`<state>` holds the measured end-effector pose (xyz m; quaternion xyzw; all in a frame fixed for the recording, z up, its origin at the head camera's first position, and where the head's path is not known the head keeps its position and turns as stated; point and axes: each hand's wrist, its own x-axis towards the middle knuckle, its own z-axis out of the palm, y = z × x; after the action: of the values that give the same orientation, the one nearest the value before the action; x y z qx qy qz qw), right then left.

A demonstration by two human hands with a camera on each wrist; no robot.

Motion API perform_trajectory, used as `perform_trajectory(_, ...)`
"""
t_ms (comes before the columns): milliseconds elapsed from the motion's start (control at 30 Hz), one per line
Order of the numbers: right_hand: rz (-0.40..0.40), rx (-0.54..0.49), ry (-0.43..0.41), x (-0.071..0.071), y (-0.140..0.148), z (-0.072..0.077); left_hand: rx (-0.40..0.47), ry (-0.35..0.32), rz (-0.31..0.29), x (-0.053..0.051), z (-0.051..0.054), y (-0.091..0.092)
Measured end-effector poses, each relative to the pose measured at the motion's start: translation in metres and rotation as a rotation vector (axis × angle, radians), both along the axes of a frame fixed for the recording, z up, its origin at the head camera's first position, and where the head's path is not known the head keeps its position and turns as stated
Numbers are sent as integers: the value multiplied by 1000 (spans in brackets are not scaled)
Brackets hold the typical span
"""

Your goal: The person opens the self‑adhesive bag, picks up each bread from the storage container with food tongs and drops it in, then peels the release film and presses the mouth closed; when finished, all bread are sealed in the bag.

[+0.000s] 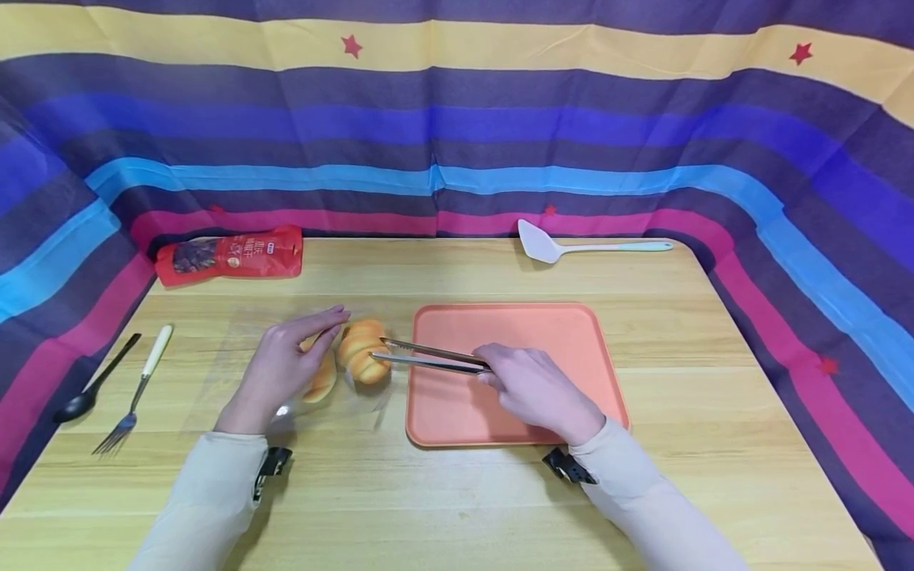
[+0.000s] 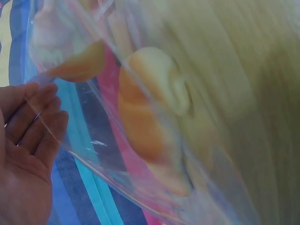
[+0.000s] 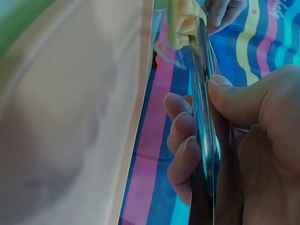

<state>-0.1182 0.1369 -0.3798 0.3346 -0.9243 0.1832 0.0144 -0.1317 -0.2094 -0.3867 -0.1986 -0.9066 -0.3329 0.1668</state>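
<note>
My left hand [image 1: 289,357] pinches the edge of a clear plastic bag [image 2: 96,140]. A croissant-shaped bread [image 1: 366,349] lies at the bag's right end; in the left wrist view the film partly covers this croissant [image 2: 143,112]. Behind my left hand is a second, longer bread [image 1: 323,381], partly hidden. My right hand [image 1: 531,388] grips metal tongs [image 1: 435,361] over the tray's left part. Both tong tips reach the croissant's right side; the right wrist view has them against the bread [image 3: 180,23], though how firmly they squeeze is unclear.
A pink tray [image 1: 507,436] lies under the right hand. Leftward are a black spoon [image 1: 93,388] and a fork with a pale handle [image 1: 143,385]. A red snack pouch [image 1: 232,255] and a white spatula [image 1: 546,242] lie at the back, before the striped cloth [image 1: 457,135].
</note>
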Motion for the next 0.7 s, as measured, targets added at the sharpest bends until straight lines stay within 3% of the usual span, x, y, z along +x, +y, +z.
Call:
perform_trajectory(300, 1, 11, -11, -2, -12, 0, 9, -8, -8, 1, -1, 1)
perform_trajectory(700, 7, -12, -7, -5, -30, -1, -9, 64, -18, -1, -3, 3)
